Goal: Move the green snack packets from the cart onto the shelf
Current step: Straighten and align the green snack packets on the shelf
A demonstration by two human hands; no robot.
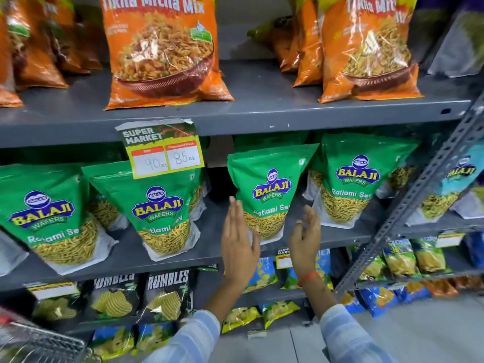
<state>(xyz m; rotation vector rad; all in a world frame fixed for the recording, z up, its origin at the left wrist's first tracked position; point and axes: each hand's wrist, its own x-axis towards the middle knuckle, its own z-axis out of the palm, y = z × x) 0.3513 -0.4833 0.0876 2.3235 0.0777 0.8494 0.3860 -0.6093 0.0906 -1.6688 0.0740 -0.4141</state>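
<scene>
Head view: our left hand and right hand hover open and empty either side of the Balaji Ratlami Sev packet, upright on the grey middle shelf among its matching neighbours, seemingly steadying it. The cart sits lower left.

Green snack packets glossy plastic, my shelf matt grey painted metal, price tag creased paper, my sleeves soft striped cloth
</scene>
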